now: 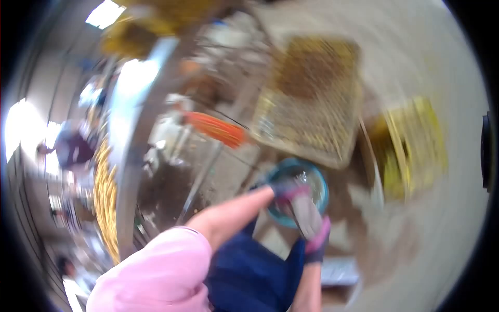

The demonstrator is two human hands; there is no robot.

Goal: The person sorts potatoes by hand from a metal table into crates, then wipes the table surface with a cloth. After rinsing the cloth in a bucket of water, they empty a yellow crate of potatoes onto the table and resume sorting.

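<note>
My left hand (288, 190), in a dark and magenta glove, is closed on the upper end of a pale grey, elongated thing (306, 214). My right hand (317, 243), gloved alike, grips its lower end. Blur hides whether the thing is cloth or something stiff. Both hands are over or beside a round teal basin (326, 192), which has a pale, shiny content that looks like water. Part of the basin is hidden behind my left hand and the grey thing.
Above the basin stands a large yellowish crate (306, 99) with brown matter in it. A yellow crate (416, 148) lies to the right. An orange broom head (215, 128) and its handle are at left. A metal-edged table (132, 99) runs along the left, with people beyond.
</note>
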